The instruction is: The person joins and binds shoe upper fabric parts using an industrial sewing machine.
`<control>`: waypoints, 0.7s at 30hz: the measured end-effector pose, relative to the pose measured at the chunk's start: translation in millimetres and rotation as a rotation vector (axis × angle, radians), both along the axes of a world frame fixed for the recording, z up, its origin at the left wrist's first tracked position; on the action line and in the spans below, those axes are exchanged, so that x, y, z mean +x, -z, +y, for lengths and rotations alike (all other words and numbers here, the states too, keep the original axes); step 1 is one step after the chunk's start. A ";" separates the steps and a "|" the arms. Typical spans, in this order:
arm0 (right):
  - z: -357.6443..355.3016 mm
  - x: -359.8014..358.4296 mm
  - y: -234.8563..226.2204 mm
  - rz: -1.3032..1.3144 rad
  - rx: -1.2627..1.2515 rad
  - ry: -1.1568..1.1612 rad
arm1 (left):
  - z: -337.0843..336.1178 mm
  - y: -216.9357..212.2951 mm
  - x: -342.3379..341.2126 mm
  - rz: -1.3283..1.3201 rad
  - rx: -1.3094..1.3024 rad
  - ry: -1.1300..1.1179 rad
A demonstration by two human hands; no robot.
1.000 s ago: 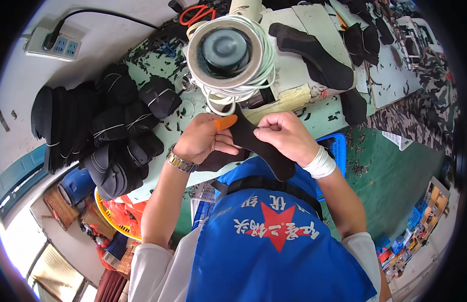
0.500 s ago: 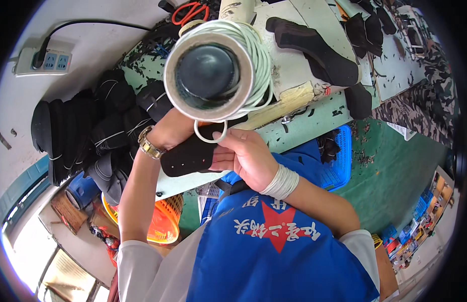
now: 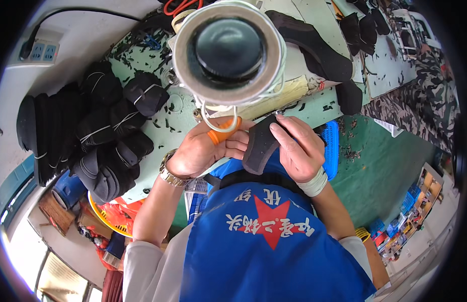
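Bending slightly between the two hands, the black shoe piece (image 3: 260, 143) looks light, soft and flexible, like a foam or fabric cut-out with a matte face that should not slip; judging by how it curves, it wants holding at its edges rather than by the middle. It sits in the air just in front of the person's chest, at the near edge of the desk (image 3: 180, 118). The right hand (image 3: 296, 148) grips it from the right, fingers laid over its upper edge. The left hand (image 3: 201, 148) pinches its left edge, an orange finger cot (image 3: 223, 135) on one finger. Just above hangs a large white cord spool (image 3: 228, 50), a loop of cord dangling near the left fingers. Bundles of tied black pieces (image 3: 100, 133) lie piled on the desk to the left.
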State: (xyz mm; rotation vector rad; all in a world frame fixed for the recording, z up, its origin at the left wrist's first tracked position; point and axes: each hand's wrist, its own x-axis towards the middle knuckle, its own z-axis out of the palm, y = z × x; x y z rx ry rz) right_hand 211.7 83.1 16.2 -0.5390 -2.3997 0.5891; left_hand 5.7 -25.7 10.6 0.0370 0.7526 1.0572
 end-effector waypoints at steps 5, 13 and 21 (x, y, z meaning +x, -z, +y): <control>-6.3 4.1 4.9 0.052 -0.135 0.066 | 4.9 -27.3 6.1 0.138 0.074 -0.010; -13.8 4.5 0.7 0.046 -0.263 0.109 | 2.6 -24.4 10.2 0.202 0.096 0.028; 4.2 6.5 -25.1 0.002 -0.594 0.112 | -4.4 -21.9 0.0 0.398 0.072 -0.016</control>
